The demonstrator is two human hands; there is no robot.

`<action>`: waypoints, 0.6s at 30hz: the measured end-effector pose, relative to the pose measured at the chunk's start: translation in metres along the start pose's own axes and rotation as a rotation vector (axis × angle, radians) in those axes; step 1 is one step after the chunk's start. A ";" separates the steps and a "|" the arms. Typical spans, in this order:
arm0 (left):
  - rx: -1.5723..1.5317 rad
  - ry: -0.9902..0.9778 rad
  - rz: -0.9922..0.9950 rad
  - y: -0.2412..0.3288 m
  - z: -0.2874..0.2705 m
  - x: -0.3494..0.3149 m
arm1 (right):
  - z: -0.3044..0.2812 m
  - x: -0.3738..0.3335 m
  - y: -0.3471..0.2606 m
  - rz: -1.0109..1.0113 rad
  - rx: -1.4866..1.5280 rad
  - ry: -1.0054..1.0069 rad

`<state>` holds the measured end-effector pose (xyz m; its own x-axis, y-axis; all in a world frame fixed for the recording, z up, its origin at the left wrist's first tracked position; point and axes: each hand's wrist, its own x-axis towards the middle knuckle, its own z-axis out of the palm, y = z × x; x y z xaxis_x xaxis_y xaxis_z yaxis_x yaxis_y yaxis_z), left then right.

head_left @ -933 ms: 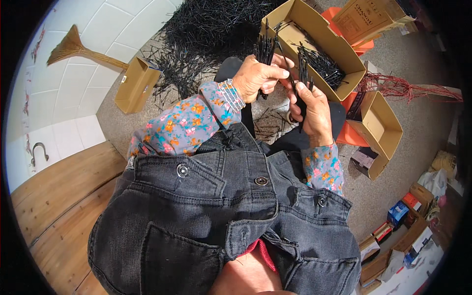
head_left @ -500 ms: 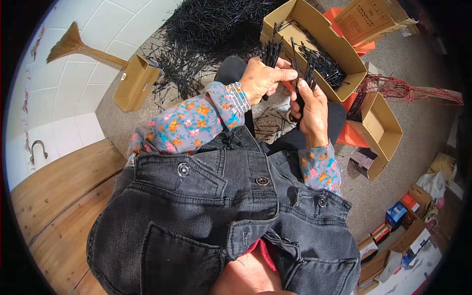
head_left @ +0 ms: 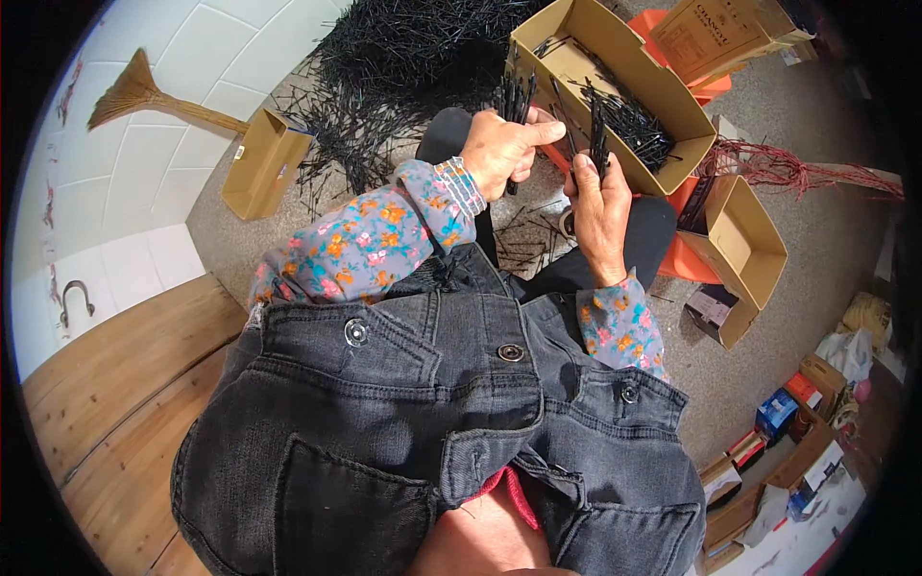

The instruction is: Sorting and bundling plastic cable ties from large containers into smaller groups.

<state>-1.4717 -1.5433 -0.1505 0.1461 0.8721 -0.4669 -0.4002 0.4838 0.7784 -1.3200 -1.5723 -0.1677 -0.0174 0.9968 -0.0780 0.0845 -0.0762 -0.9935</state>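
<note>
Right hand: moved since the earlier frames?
Yes, slightly: the right hand has shifted left, a little farther from the small open cardboard box to its right, which has stayed put.

Bright, daylight-like light strikes the left hand (head_left: 492, 152) and right hand (head_left: 603, 216), and whitens the tiled wall (head_left: 163, 182). Soft shadows mottle the dark denim garment (head_left: 355, 413), while the floor (head_left: 816, 158) dims toward the far right. Small glints speckle the heap of black strips (head_left: 413, 53), whose dense middle sinks into near-black. Focus is fairly crisp centrally; fisheye distortion bows straight edges, and the rim softens into black corners.
</note>
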 end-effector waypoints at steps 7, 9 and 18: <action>-0.098 -0.067 -0.138 -0.001 -0.002 -0.002 | 0.000 0.000 -0.005 0.066 0.087 -0.008; -0.136 -0.091 -0.158 -0.001 -0.002 -0.002 | -0.002 0.000 -0.005 0.128 0.174 -0.024; 0.025 0.074 0.153 0.030 0.006 -0.003 | -0.005 0.003 0.005 0.059 0.021 0.042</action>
<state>-1.4784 -1.5313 -0.1236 0.0180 0.9283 -0.3715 -0.3898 0.3487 0.8524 -1.3149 -1.5695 -0.1721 0.0289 0.9906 -0.1334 0.0632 -0.1350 -0.9888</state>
